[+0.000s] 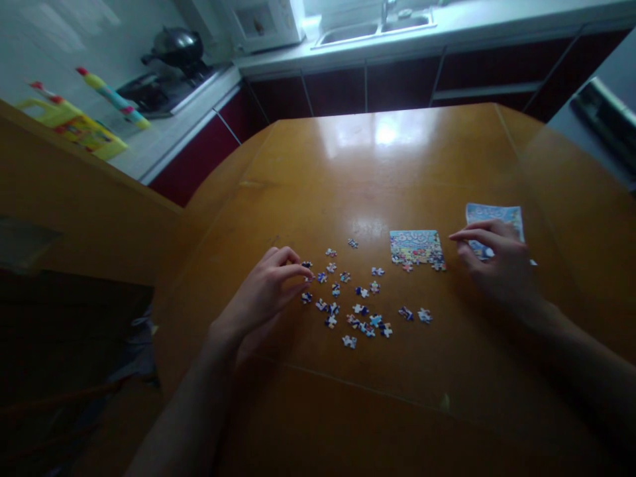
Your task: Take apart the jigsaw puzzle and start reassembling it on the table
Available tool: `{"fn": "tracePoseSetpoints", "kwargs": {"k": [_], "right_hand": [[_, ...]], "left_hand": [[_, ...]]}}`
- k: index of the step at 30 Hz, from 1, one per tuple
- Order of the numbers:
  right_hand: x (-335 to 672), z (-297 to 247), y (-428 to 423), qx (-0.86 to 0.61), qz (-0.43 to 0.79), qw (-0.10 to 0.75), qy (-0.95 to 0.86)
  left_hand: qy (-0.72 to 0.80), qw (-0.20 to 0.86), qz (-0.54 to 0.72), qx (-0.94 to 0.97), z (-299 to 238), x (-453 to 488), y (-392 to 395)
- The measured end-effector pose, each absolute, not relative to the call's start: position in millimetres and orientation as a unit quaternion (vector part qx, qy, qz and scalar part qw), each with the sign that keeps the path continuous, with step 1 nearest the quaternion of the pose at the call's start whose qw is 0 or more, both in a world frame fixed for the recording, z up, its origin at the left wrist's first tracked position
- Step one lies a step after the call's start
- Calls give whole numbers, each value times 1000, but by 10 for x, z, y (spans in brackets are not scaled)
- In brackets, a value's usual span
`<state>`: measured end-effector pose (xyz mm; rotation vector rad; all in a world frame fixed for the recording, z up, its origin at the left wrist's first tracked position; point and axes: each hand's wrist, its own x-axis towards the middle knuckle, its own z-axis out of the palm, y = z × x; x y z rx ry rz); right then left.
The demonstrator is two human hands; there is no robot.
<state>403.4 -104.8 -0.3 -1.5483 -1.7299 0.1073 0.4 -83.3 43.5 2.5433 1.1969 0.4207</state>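
Observation:
A partly assembled jigsaw puzzle [416, 246] lies flat on the wooden table, its upper rows joined and its lower edge uneven. Loose puzzle pieces [375, 320] are scattered to its left and below. At the left edge of this scatter, my left hand [273, 281] pinches a puzzle piece [309, 278] at its fingertips, close to the tabletop. To the right of the puzzle is my right hand [497, 255], thumb and fingers drawn together; whether anything small is between them cannot be made out. It partly covers a printed picture sheet [497, 213].
The wooden table [348, 165] has rounded corners. Beyond it runs a counter with a sink [348, 33] and a white microwave [263, 23]. A wok [179, 48] sits on the stove at left, near a yellow jug [74, 122] and a slim bottle [113, 98].

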Motion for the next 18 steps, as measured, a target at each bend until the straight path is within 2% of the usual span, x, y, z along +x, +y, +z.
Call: {"fn": "tracePoseSetpoints", "kwargs": {"k": [14,18], "right_hand": [[4104,-107,-1021,-601,13,394,-696],[4111,-115,-1022,-603,11,393,-694]], "left_hand": [[494,97,140,852,286,-126,-696],[512,127,136,839,258,-155,-672]]}}
